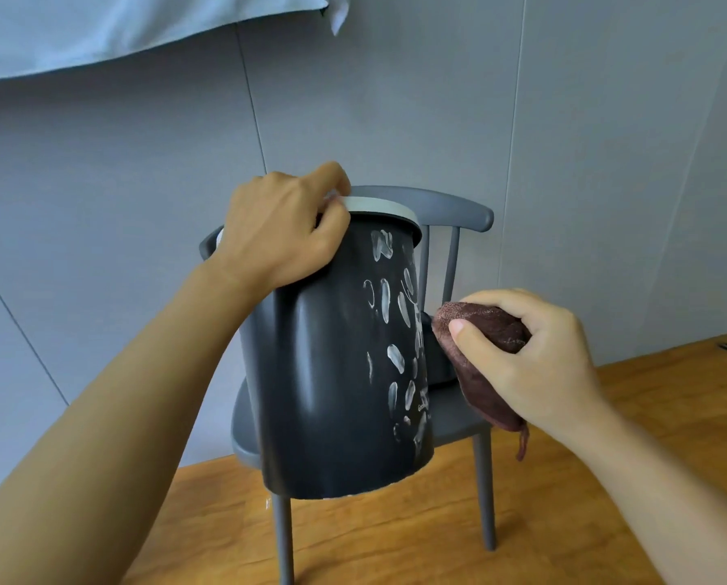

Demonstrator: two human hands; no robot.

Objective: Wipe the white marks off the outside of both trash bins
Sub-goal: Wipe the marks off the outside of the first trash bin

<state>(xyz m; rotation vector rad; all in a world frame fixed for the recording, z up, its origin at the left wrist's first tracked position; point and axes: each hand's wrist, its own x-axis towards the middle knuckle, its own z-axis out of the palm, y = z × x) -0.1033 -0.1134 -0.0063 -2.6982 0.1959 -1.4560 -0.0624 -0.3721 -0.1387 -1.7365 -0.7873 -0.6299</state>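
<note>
1. We see the left hand [281, 230] gripping the rim of the dark trash bin [332, 373], held tilted before a grey chair [458, 411];
2. the right hand [530, 361] clutches a brown cloth [480, 352] just beside its white marks [395, 331].

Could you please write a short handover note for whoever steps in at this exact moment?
Left hand grips the rim of the dark trash bin, holding it tilted in front of the grey chair.
Right hand holds the brown cloth just right of the bin; whether it touches is unclear.
Done: the bin's left side shows no marks.
Left: white marks cover its right side. A dark object behind it may be the second bin, condition hidden.
</note>
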